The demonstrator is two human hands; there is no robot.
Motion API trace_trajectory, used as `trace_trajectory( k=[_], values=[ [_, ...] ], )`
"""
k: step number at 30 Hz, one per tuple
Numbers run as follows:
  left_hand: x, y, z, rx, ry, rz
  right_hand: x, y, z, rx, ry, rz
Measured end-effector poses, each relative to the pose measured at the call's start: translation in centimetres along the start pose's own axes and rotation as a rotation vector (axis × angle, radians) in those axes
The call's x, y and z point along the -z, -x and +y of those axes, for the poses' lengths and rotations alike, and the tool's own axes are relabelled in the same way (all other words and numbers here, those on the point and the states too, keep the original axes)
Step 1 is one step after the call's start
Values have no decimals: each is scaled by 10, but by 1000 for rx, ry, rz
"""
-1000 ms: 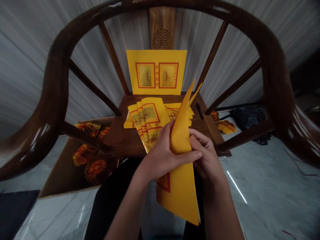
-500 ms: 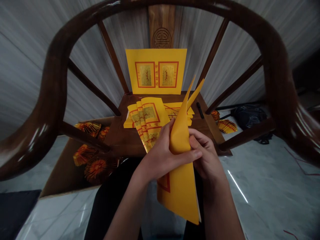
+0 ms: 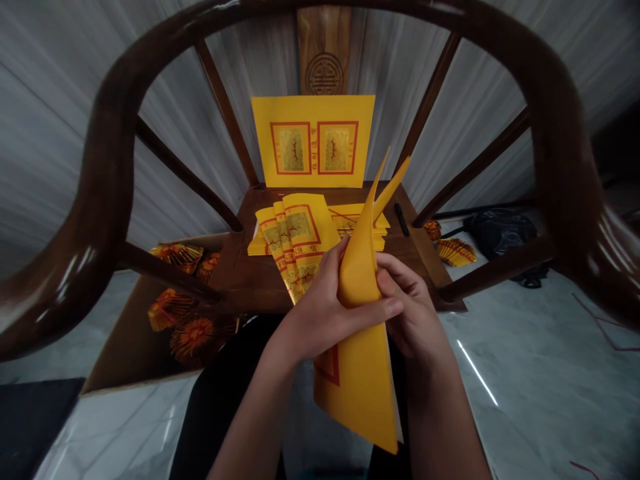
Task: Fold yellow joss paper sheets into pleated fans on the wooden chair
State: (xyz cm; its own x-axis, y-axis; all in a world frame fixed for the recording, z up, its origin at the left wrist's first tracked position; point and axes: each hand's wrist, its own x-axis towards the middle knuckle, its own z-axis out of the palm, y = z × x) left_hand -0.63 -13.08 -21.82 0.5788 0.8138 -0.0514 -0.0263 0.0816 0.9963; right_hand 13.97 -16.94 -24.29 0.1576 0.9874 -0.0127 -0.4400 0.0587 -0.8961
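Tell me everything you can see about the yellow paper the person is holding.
The yellow paper sheet looks thin and matte and appears folded, with two pointed tips rising above the hands. The left hand and right hand grip it at its middle. Its lower part hangs down to a point, showing a red printed border and a pale edge. It is held tilted, just in front of the wooden chair seat, without touching it.
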Motion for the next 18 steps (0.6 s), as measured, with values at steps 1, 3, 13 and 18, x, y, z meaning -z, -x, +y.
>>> trace_trajectory(
  k=[1, 3, 13, 18],
  values=[
    [0, 0, 0, -2, -10, 7, 0, 0, 0, 3, 1, 1],
    [0, 0, 1, 5, -32, 36, -1, 0, 0, 13, -4, 12],
    [19, -4, 10, 40, 218, 372, 6, -13, 10, -46, -67, 286],
    [27, -2, 14, 82, 296, 535, 9, -17, 23, -132, -54, 300]
  ],
)
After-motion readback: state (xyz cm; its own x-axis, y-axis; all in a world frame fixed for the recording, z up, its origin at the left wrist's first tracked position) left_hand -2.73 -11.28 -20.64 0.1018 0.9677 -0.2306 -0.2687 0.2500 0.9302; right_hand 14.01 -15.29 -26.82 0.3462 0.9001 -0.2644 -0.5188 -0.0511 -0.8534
